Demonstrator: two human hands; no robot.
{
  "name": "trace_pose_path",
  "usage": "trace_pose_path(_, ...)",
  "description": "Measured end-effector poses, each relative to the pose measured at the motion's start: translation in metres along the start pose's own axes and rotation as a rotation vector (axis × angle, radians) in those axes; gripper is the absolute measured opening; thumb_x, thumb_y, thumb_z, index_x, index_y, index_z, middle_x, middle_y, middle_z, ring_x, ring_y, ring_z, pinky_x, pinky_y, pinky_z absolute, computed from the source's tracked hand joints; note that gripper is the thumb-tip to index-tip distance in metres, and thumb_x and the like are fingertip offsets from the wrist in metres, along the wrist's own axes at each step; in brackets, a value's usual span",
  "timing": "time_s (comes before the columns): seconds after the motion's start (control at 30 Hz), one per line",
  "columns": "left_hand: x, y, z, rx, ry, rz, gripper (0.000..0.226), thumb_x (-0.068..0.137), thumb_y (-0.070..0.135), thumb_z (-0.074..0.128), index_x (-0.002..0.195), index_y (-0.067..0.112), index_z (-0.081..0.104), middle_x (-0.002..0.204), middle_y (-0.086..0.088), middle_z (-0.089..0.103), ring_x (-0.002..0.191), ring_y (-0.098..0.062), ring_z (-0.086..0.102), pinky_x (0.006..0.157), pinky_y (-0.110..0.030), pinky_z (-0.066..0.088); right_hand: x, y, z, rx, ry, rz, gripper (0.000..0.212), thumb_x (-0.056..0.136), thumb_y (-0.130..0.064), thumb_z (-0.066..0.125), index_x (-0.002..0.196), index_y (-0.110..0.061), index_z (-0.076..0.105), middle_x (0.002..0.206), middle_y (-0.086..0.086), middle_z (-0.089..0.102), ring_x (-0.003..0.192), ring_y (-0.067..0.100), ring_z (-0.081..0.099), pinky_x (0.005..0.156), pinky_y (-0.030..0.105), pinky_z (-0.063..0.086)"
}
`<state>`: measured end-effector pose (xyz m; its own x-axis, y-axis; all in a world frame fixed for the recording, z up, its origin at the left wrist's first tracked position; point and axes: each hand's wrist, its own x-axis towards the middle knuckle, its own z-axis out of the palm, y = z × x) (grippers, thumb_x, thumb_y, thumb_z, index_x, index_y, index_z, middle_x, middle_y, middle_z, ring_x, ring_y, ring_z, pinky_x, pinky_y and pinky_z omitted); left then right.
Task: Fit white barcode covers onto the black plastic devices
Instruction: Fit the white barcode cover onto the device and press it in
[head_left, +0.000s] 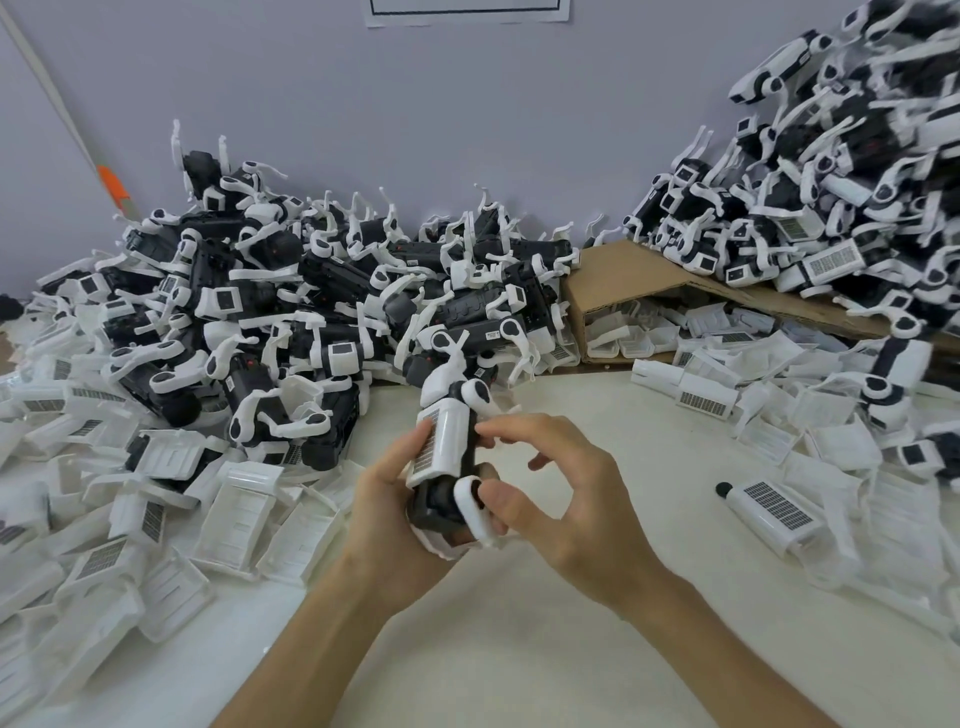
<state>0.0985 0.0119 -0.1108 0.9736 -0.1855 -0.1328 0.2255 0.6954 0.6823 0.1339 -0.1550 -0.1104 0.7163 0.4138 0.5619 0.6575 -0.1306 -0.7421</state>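
A black plastic device (441, 501) stands nearly upright at the middle of the table, gripped from the left by my left hand (395, 499). A white barcode cover (441, 441) lies along its upper part, its barcode strip facing left under my left fingertips. My right hand (561, 493) is curled around the device's right side; its thumb presses the white rounded clip (475, 506) near the bottom and its fingertip touches the device's edge beside the cover.
A large heap of black devices with white clips (311, 291) fills the back left. Loose white covers (244, 514) lie at the left and covers (779, 512) at the right. A cardboard box (623, 280) holds more covers. A tall pile of covered devices (831, 197) rises at the back right.
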Motion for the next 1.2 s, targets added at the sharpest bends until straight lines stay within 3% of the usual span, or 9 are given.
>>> trace_pose_path(0.13,0.001,0.001,-0.001,-0.063,-0.011,0.007,0.049,0.083,0.056,0.058,0.083,0.010,0.076,0.067,-0.012,0.064,0.053,-0.024,0.063,0.054,-0.030,0.056,-0.001,-0.001,0.003,0.022,-0.016,-0.014,0.035,0.086,-0.042,0.065,0.118,-0.028,0.068,0.122,-0.019,0.065,0.122,0.012,0.056,0.086,0.016,0.043)
trace_pose_path(0.23,0.006,-0.003,0.000,0.147,0.017,0.145,0.040,0.088,0.048,0.061,0.099,0.012,0.076,0.087,-0.015,0.072,0.074,-0.026,0.071,0.063,-0.033,0.059,0.001,0.001,0.001,0.091,-0.066,0.105,0.043,0.088,-0.046,0.063,0.130,-0.034,0.058,0.127,-0.019,0.063,0.122,0.008,0.056,0.093,0.020,0.044)
trace_pose_path(0.33,0.009,-0.015,0.002,0.561,0.063,0.328,0.051,0.084,0.047,0.067,0.122,0.014,0.063,0.106,-0.012,0.074,0.099,-0.026,0.072,0.076,-0.030,0.059,0.002,0.002,-0.001,0.212,-0.081,0.210,0.062,0.086,-0.049,0.066,0.141,-0.036,0.042,0.130,-0.022,0.061,0.121,0.003,0.056,0.094,0.014,0.043)
trace_pose_path(0.5,0.013,-0.023,-0.006,1.693,0.255,0.856,0.025,0.086,0.037,0.058,0.110,0.035,0.052,0.094,0.027,0.064,0.076,-0.003,0.060,0.059,-0.021,0.047,0.002,0.003,0.000,0.095,0.035,0.197,0.063,0.072,-0.059,0.070,0.129,-0.039,0.050,0.116,-0.023,0.064,0.112,0.004,0.058,0.083,0.009,0.039)
trace_pose_path(0.67,0.020,-0.017,-0.017,1.645,0.241,0.835,0.060,0.080,0.008,0.078,0.120,0.046,0.054,0.114,0.047,0.049,0.099,0.003,0.059,0.077,-0.010,0.043,0.006,0.016,-0.005,-0.124,-0.045,0.252,0.050,0.075,-0.066,0.064,0.120,-0.044,0.055,0.113,-0.030,0.060,0.111,-0.007,0.054,0.077,0.004,0.037)
trace_pose_path(0.77,0.022,-0.015,-0.021,1.567,0.232,0.826,0.063,0.075,0.006,0.084,0.119,0.045,0.061,0.116,0.044,0.049,0.101,0.012,0.054,0.080,-0.005,0.042,0.009,0.021,-0.012,-0.159,-0.156,0.181,0.047,0.084,-0.046,0.070,0.127,-0.044,0.052,0.125,-0.030,0.052,0.120,-0.003,0.049,0.085,0.005,0.036)
trace_pose_path(0.97,0.024,-0.012,-0.023,1.694,0.301,0.973,0.047,0.065,0.023,0.094,0.104,0.028,0.069,0.100,0.029,0.054,0.091,-0.002,0.054,0.087,-0.020,0.039,0.021,0.017,-0.032,-0.225,-0.196,0.140,0.042,0.079,-0.044,0.076,0.117,-0.037,0.060,0.120,-0.026,0.057,0.111,-0.001,0.053,0.079,0.013,0.041)
trace_pose_path(1.07,0.019,-0.007,-0.014,1.732,0.355,1.111,0.046,0.071,0.050,0.075,0.111,0.035,0.059,0.098,0.035,0.056,0.093,0.009,0.049,0.103,-0.018,0.022,0.021,0.009,-0.037,-0.182,-0.134,0.181,0.041,0.079,-0.049,0.074,0.115,-0.038,0.057,0.112,-0.024,0.058,0.105,0.003,0.056,0.075,0.021,0.051)
trace_pose_path(1.2,0.014,-0.011,-0.004,1.522,0.296,1.050,0.047,0.063,0.052,0.071,0.106,0.039,0.061,0.110,0.032,0.064,0.106,0.022,0.048,0.101,-0.012,0.024,0.007,0.004,-0.046,-0.060,-0.109,0.290,0.030,0.078,-0.049,0.071,0.105,-0.043,0.060,0.100,-0.020,0.064,0.087,0.004,0.061,0.069,0.021,0.051)
